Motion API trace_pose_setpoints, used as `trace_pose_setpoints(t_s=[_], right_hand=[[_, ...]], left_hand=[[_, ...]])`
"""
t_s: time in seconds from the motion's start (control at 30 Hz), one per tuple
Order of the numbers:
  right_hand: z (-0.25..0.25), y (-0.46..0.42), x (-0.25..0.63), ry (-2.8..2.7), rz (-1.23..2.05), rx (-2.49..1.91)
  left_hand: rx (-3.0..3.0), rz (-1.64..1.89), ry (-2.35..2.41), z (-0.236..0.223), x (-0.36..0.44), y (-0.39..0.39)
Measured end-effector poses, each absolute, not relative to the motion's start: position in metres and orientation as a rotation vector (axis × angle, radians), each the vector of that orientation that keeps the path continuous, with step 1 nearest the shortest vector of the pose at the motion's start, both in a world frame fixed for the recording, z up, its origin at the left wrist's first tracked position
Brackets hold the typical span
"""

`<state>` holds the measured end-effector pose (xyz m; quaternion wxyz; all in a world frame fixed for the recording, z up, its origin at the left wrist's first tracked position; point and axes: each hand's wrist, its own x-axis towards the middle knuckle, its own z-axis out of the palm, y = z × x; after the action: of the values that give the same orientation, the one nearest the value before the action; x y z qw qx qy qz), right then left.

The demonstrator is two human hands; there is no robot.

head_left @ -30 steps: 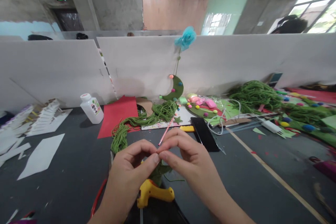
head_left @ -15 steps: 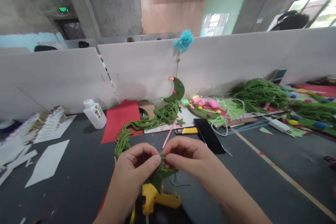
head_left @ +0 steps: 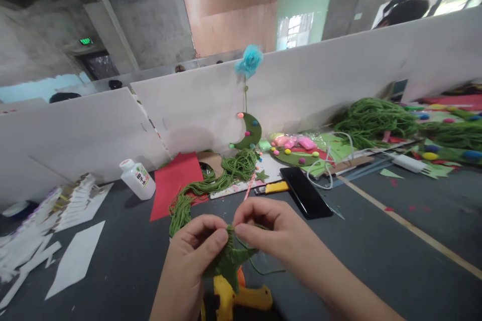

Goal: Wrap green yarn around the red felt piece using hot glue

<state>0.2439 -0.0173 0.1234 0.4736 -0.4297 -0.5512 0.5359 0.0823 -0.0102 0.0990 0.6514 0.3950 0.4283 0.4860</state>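
Observation:
Both of my hands pinch a small green felt star (head_left: 228, 262) above the dark table. My left hand (head_left: 194, 256) holds its left side between thumb and fingers. My right hand (head_left: 269, 233) pinches the star's top point, and a thin green cord (head_left: 263, 270) trails from there. Directly under the star lies a yellow glue gun (head_left: 241, 298) with an orange tip.
Green yarn (head_left: 211, 180) lies on a red sheet (head_left: 171, 180) behind my hands. Beside them are a black phone (head_left: 305, 192), a yellow utility knife (head_left: 273, 188), a white glue bottle (head_left: 137, 179), white paper pieces (head_left: 75, 258), and a green felt moon (head_left: 248, 130) against white partitions.
The view has tilted and shifted. The green star has come more into sight between my fingers, turned slightly, and my hands sit a little lower over the glue gun.

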Motion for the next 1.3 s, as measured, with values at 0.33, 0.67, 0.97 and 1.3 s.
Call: trace_pose_setpoints(t_s=[0.33, 0.67, 0.97, 1.3], right_hand=[[0.118, -0.019, 0.236, -0.961, 1.778, -0.872], [0.116, -0.02, 0.234, -0.834, 1.961, -0.751], [0.119, -0.02, 0.232, -0.899, 1.839, -0.876], [0.111, -0.02, 0.225, -0.973, 1.679, -0.832]], left_hand=[[0.867, 1.181, 0.899, 0.107, 0.087, -0.014], [0.82, 1.152, 0.871, 0.107, 0.084, -0.013], [0.841, 1.125, 0.882, 0.109, 0.085, -0.014], [0.874, 1.046, 0.754, 0.108, 0.079, -0.008]])
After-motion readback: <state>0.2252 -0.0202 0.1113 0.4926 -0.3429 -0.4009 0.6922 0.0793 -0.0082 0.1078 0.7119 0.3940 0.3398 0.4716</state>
